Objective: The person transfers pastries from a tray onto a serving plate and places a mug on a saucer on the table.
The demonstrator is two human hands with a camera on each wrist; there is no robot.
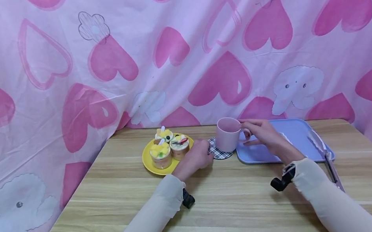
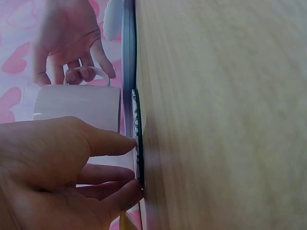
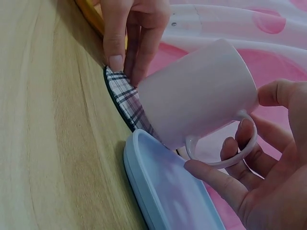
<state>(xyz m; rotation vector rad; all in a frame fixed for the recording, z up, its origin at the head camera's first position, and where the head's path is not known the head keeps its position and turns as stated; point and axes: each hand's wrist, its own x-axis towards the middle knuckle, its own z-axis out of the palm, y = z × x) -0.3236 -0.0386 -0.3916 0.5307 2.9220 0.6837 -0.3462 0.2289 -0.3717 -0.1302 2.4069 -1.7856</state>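
A pale pink mug (image 1: 227, 138) is upright over a round black-and-white checked coaster (image 1: 215, 152). My right hand (image 1: 266, 136) holds the mug by its handle, with fingertips through the loop and the thumb near the rim, as the right wrist view shows. At the coaster's left edge, my left hand (image 1: 196, 155) pinches it between thumb and fingers. The left wrist view shows a narrow gap between the mug's base and the coaster (image 2: 139, 160). Part of the coaster (image 3: 125, 98) is hidden by the mug in the right wrist view.
Left of the coaster, a yellow plate (image 1: 149, 166) carries three dessert cups (image 1: 161, 157) with fruit on top. A blue tray (image 1: 259, 154) lies close on the right, with metal tongs (image 1: 329, 163) across its right edge. Behind the wooden table (image 1: 221, 214) hangs a pink heart-patterned cloth (image 1: 165, 19).
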